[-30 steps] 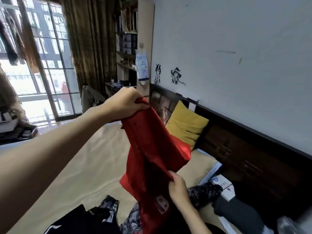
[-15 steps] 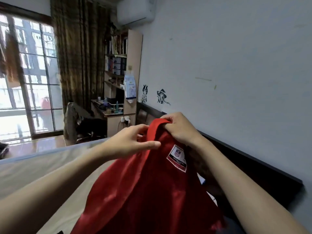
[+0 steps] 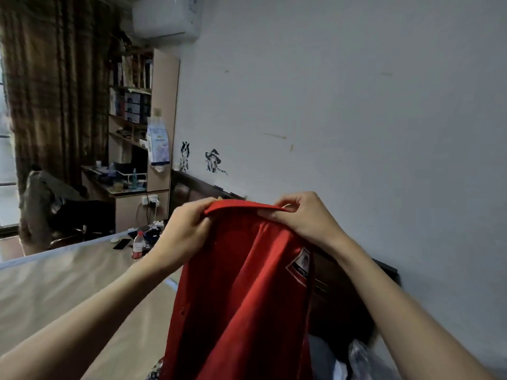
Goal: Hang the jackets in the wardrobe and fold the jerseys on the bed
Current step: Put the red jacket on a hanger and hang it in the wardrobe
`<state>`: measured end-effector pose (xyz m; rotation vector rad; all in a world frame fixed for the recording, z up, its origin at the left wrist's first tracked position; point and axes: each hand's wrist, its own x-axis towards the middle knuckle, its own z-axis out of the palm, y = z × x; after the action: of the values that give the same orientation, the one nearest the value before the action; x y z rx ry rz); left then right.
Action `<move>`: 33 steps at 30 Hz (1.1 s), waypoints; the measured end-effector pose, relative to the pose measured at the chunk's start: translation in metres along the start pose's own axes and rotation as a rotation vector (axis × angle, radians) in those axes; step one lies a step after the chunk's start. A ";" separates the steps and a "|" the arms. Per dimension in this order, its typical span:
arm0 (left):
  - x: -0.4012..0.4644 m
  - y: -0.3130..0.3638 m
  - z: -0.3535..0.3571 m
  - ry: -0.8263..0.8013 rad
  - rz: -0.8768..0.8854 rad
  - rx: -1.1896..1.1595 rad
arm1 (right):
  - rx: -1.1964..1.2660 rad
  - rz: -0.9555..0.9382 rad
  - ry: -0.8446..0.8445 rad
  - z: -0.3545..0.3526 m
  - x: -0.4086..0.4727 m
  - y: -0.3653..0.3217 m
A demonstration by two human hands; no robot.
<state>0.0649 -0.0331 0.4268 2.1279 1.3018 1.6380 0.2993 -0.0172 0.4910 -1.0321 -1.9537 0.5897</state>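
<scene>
Red cloth fills the near centre: a jersey held up in the air by its top edge, above the bed. The left hand grips the left end of that edge, fingers curled over the fold with the thumb in front. The right hand pinches the right end, fingers bent round the hem. Between the two hands the edge runs nearly level, and the rest of the jersey hangs straight down out of view at the bottom. A white-bordered label shows on its right side, just below the right wrist; its print is too blurred to read.

The bed, under a pale beige cover, spreads to the left and near. A dark headboard runs along the wall on the right, behind the jersey. Far left, a brown curtain hangs beside a shelf unit with books and boxes, and a desk sits below it. A bottle with a red label and a phone lie past the far edge of the bed. An air conditioner is mounted high on the wall, and two dark stickers sit lower down.
</scene>
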 end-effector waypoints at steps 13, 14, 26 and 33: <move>0.116 0.057 0.110 -0.324 -0.048 -0.103 | 0.192 0.144 0.465 -0.147 -0.131 0.091; 0.120 0.066 0.126 -0.386 -0.070 -0.180 | 0.145 0.095 0.534 -0.174 -0.129 0.083; 0.149 0.192 0.328 -0.756 -0.075 -0.813 | -0.238 -0.017 1.107 -0.389 -0.207 0.055; 0.158 0.290 0.469 -0.854 -0.085 -1.075 | -0.306 0.225 1.216 -0.452 -0.295 0.093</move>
<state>0.6199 0.0725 0.5269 1.6392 0.1422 0.8214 0.8131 -0.2004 0.5394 -1.3507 -0.8498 -0.2510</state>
